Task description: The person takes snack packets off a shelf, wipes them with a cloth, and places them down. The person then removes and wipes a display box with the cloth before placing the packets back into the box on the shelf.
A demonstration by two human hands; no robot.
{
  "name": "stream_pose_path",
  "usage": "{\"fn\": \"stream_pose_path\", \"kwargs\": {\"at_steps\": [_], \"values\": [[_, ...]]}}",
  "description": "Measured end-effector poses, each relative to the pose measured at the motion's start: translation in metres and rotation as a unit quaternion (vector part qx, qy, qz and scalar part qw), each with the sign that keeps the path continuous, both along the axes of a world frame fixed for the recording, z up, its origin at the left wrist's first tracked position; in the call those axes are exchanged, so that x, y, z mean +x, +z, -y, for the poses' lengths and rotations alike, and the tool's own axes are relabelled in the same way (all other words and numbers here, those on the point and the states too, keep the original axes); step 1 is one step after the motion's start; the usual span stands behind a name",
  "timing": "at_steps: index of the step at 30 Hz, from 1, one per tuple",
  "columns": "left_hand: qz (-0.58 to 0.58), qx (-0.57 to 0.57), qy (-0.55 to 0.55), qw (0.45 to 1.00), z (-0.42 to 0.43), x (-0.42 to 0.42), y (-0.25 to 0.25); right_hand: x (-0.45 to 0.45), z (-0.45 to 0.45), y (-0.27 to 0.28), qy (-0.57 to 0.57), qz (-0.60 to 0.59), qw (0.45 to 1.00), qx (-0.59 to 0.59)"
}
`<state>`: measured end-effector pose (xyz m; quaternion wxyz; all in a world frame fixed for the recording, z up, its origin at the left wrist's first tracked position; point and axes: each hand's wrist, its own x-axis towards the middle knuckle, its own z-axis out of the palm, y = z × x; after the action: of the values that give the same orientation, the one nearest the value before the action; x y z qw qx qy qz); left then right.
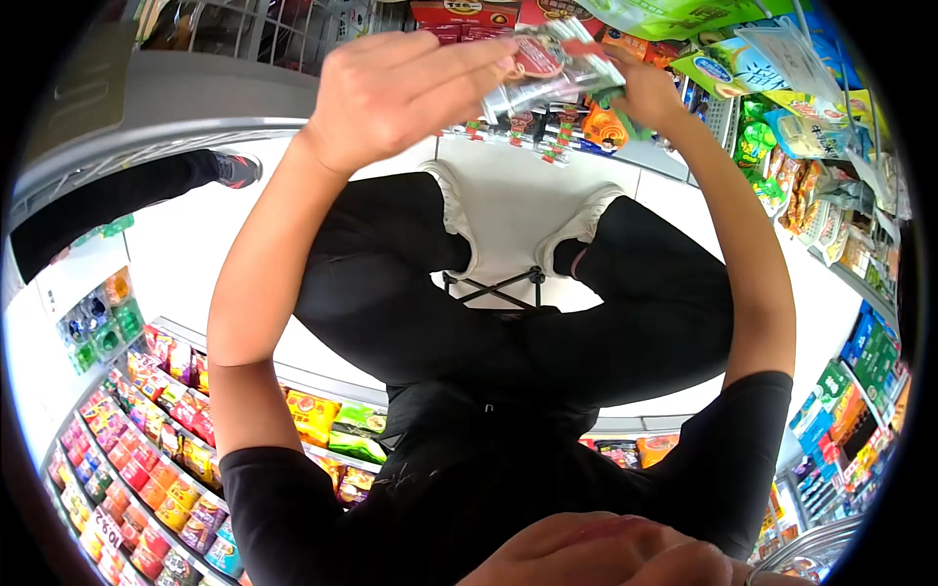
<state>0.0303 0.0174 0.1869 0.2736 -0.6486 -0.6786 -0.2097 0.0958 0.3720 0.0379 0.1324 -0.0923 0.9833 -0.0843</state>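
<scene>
In front of the shelf, my left hand [376, 98] has its fingers closed on the near left side of a clear plastic packet [537, 59] with a red label. My right hand [647, 93] grips the packet's right end; its fingertips are partly hidden. What is inside the packet is hard to make out. Just below it, several small packs with red and green wrappers [521, 127] sit at the shelf's edge, beside an orange pack [604, 127].
Shelves of bagged snacks [801, 146] rise on the right. Behind me on the left stands a rack of colourful tubs and bags [147, 479]. A wire shelf rail [195, 135] is at the left, near another person's dark-trousered leg [127, 200]. A folding stool [493, 290] is beneath me.
</scene>
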Motion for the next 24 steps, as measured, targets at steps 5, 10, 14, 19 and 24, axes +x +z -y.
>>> {"fn": "stream_pose_path", "kwargs": {"at_steps": [5, 10, 14, 19, 24], "values": [[-0.001, 0.031, 0.018, 0.999, 0.010, -0.002, 0.010, 0.053, -0.018, 0.041, -0.142, 0.128, 0.939, -0.287], [-0.059, 0.035, -0.026, 0.997, 0.006, 0.004, 0.005, 0.085, 0.023, 0.134, -0.241, 0.241, 0.586, -0.735], [-0.085, 0.038, -0.048, 0.995, -0.007, 0.015, 0.003, 0.081, 0.034, 0.140, -0.291, 0.279, 0.517, -0.755], [-0.099, 0.019, -0.029, 0.995, -0.012, 0.025, -0.005, 0.077, 0.059, 0.152, -0.361, 0.248, 0.597, -0.672], [0.001, -0.018, -0.055, 0.998, -0.009, 0.026, -0.008, 0.076, 0.065, 0.146, -0.282, 0.104, 0.770, -0.563]]}}
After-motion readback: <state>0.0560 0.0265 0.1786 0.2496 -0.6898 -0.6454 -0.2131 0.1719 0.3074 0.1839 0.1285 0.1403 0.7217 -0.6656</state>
